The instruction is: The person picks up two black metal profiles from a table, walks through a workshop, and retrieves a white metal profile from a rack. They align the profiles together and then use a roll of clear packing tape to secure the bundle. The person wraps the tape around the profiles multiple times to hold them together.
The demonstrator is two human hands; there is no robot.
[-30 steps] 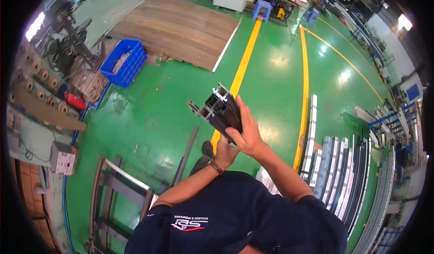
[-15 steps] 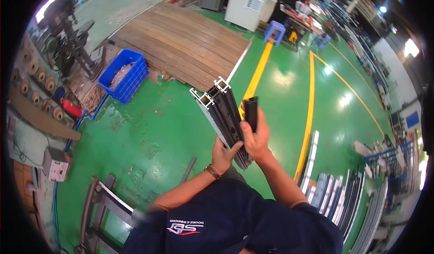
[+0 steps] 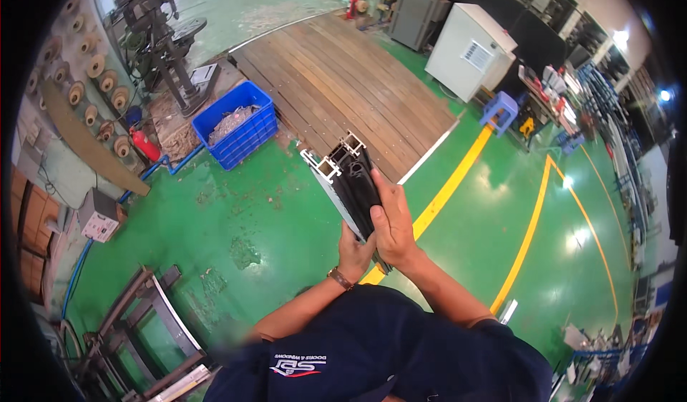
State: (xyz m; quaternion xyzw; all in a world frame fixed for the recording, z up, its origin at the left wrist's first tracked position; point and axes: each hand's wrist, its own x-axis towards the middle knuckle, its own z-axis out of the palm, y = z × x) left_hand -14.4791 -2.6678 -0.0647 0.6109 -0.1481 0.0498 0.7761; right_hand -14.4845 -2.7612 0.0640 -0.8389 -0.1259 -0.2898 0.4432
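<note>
In front of my body, a short length of aluminium window profile (image 3: 350, 196) is held at a slant, its bare metal cut end facing away from me and its sides dark and grey. My left hand (image 3: 353, 258) is closed around its near left side, close to the lower end. On the opposite side, my right hand (image 3: 395, 223) is closed on a short black profile piece (image 3: 363, 179), pressing it along the long profile. The thumb lies over the dark face. Where the black piece meets the profile is hard to make out.
Beyond my hands lies a wooden plank platform (image 3: 343, 73). A blue crate (image 3: 240, 134) of scraps stands left of it, near a drill press (image 3: 168, 44). A metal rack (image 3: 143, 323) is at lower left. A purple stool (image 3: 499, 110) stands at far right.
My right hand has brought the black piece from beside the profile up against it. The view has swung to the right, and the floor profiles at right have mostly left it.
</note>
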